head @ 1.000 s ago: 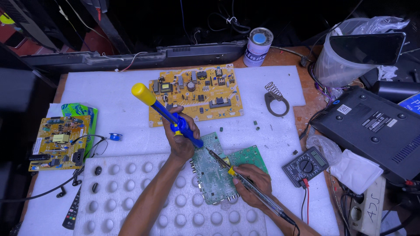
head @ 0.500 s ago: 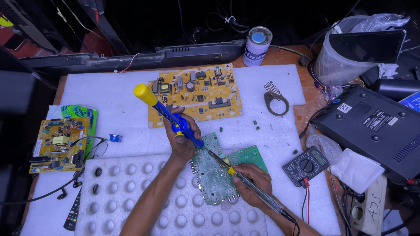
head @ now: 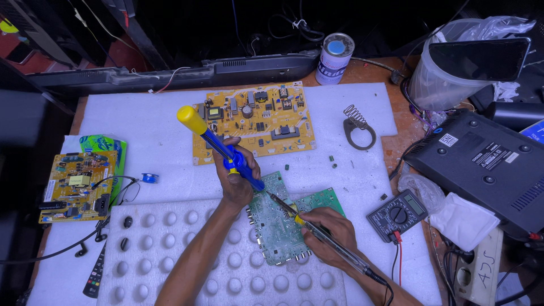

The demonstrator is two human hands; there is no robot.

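My left hand [head: 235, 175] grips a blue desoldering pump [head: 218, 146] with a yellow plunger knob, its tip down on a green circuit board [head: 277, 229]. In my right hand [head: 328, 235] is a soldering iron [head: 309, 226]; its metal tip touches the same board just beside the pump's nozzle. The green board lies on white foam [head: 158, 130], partly under both hands.
A yellow circuit board [head: 255, 119] lies beyond the hands, another [head: 76, 184] at the left. A multimeter [head: 396, 214], a spring iron stand [head: 358, 129], a tin [head: 334, 56], a black box [head: 487, 164], a remote [head: 95, 275] and dimpled foam [head: 170, 249] surround the work.
Both hands stay on the green board. The pump and the iron tip shifted only slightly.
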